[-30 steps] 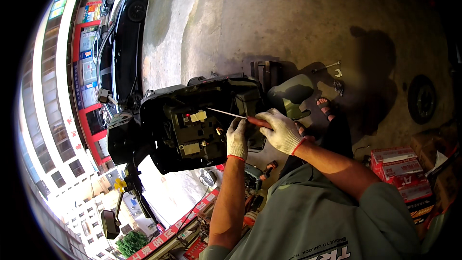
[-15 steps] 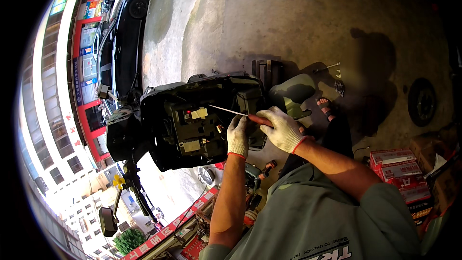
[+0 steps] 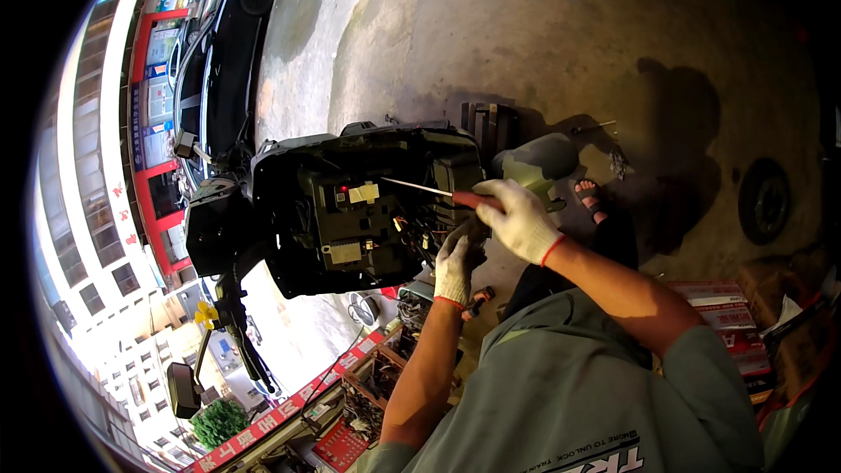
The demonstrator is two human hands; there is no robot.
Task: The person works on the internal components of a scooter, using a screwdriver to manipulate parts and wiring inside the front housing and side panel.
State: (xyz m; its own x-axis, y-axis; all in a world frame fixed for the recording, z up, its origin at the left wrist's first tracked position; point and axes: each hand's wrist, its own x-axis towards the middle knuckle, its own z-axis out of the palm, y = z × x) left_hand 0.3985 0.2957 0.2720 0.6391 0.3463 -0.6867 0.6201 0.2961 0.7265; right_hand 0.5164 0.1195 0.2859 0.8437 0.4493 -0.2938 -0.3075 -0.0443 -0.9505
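Note:
My right hand [image 3: 517,223], in a white knit glove with a red cuff, is closed round the red handle of a long screwdriver [image 3: 425,188]. Its shaft reaches left into the open black vehicle housing [image 3: 289,245], its tip near a pale yellow label [image 3: 363,194] beside a small red light [image 3: 344,189]. My left hand [image 3: 455,267], gloved alike, lies lower at the housing's right side, fingers closed on a dark part that I cannot make out. Several loose wires and connectors [image 3: 407,232] hang inside, left of that hand.
A handlebar with a mirror [image 3: 182,390] stands at lower left. A dark car [image 3: 228,61] is parked beyond. Right are a camouflage panel [image 3: 534,166], a wrench [image 3: 596,127], a wheel [image 3: 762,201] and red boxes [image 3: 718,324]. A power tool [image 3: 480,300] lies below the housing.
My left hand has left the screwdriver's shaft and shifted down and right to the housing's edge. The screwdriver and my right hand have moved slightly up. More wires show inside the housing.

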